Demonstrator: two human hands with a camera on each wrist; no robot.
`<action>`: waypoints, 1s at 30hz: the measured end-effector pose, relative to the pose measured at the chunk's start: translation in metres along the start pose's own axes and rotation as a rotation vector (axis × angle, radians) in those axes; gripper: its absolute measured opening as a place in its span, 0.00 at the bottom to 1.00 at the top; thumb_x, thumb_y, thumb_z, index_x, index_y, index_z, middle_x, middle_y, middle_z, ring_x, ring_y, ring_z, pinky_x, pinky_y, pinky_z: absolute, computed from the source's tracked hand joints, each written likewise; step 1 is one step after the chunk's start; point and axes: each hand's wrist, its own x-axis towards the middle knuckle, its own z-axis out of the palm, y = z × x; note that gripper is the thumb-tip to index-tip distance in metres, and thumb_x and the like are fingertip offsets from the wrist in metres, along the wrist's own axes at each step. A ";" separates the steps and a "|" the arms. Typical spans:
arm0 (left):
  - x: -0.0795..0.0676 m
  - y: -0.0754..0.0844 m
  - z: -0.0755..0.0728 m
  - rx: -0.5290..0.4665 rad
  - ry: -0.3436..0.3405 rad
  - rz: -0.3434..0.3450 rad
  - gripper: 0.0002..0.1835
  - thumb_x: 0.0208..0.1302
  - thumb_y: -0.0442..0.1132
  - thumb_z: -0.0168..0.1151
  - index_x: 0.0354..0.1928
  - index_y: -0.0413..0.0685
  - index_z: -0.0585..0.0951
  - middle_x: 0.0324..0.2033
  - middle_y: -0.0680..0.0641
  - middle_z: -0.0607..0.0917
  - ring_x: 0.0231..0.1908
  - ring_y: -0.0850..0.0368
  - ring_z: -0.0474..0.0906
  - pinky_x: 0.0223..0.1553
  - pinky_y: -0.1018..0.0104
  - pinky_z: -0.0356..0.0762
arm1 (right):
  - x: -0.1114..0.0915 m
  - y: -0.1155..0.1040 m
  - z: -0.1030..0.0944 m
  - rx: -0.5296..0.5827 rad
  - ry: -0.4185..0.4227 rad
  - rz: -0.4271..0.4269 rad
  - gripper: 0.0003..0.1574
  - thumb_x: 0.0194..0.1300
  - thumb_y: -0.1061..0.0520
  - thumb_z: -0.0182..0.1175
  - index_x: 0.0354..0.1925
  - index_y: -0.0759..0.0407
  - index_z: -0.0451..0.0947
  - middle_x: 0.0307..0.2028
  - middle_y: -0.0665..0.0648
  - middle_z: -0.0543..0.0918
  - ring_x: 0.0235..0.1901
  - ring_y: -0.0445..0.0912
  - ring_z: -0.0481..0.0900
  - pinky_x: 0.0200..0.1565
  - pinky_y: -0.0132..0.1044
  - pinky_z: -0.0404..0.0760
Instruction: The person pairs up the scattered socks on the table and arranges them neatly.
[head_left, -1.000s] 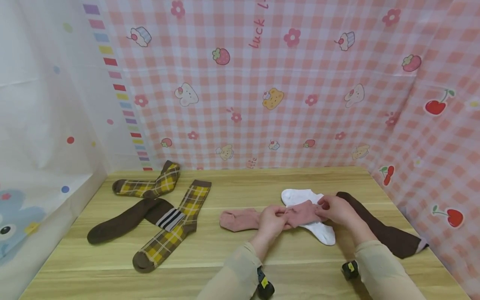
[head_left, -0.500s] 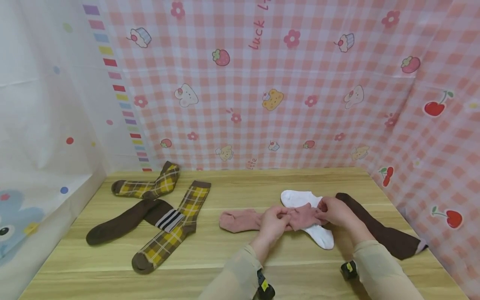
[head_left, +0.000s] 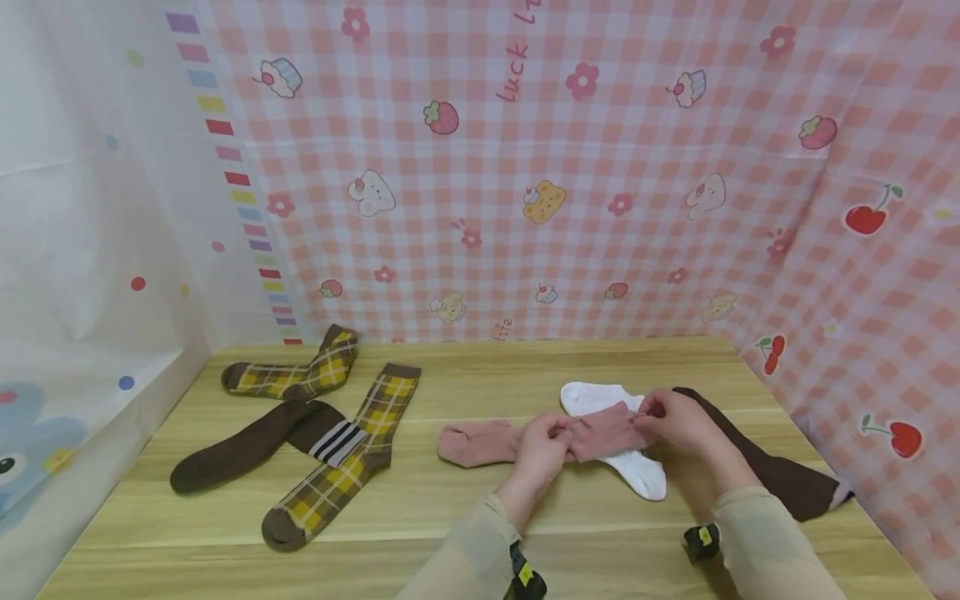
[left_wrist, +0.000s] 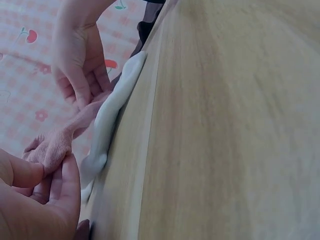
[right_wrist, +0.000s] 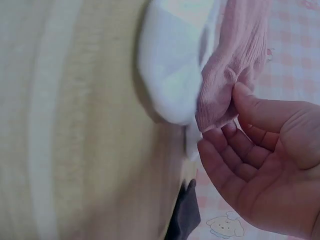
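Note:
A pink ribbed sock [head_left: 607, 432] stretches between both hands, its middle above a white sock [head_left: 645, 477]. My left hand [head_left: 542, 450] pinches the pink fabric between thumb and fingertips, as the left wrist view also shows. At the right end of the pink fabric, my right hand [head_left: 678, 423] pinches the edge; in the right wrist view its thumb [right_wrist: 262, 110] lies on the ribbed cloth. More pink fabric [head_left: 476, 442], toe-shaped, lies on the table left of the left hand. Part of the white sock is hidden under the pink one.
A long dark brown sock [head_left: 772, 467] lies right of the right hand. On the left are a brown sock with a striped cuff [head_left: 240, 450] and two yellow-brown plaid socks, one nearer [head_left: 341, 479] and one farther [head_left: 258, 379]. Checked cloth [head_left: 480, 167] hangs behind the table.
The pink fabric between the hands bunched up half a second ago and is now drawn out flatter. My right hand has shifted slightly; both hands keep their pinch.

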 end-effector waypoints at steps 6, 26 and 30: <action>0.002 0.000 -0.007 0.072 0.028 0.069 0.07 0.62 0.18 0.54 0.37 0.28 0.82 0.24 0.50 0.78 0.25 0.62 0.73 0.29 0.64 0.82 | 0.000 -0.005 -0.003 0.103 0.002 -0.001 0.09 0.69 0.57 0.62 0.35 0.63 0.76 0.29 0.54 0.80 0.29 0.45 0.75 0.33 0.38 0.75; 0.004 0.023 -0.037 -0.008 0.087 0.018 0.08 0.68 0.25 0.55 0.43 0.33 0.82 0.27 0.49 0.77 0.19 0.56 0.74 0.16 0.62 0.78 | 0.003 -0.023 -0.004 0.645 0.018 0.021 0.18 0.75 0.59 0.54 0.52 0.74 0.67 0.34 0.52 0.79 0.33 0.39 0.77 0.37 0.33 0.80; 0.005 0.026 -0.043 0.011 0.095 0.039 0.08 0.69 0.25 0.55 0.43 0.33 0.82 0.28 0.49 0.78 0.19 0.55 0.76 0.19 0.54 0.82 | 0.004 -0.030 -0.003 0.740 0.020 0.017 0.16 0.75 0.60 0.54 0.51 0.72 0.67 0.34 0.49 0.78 0.32 0.37 0.76 0.35 0.29 0.79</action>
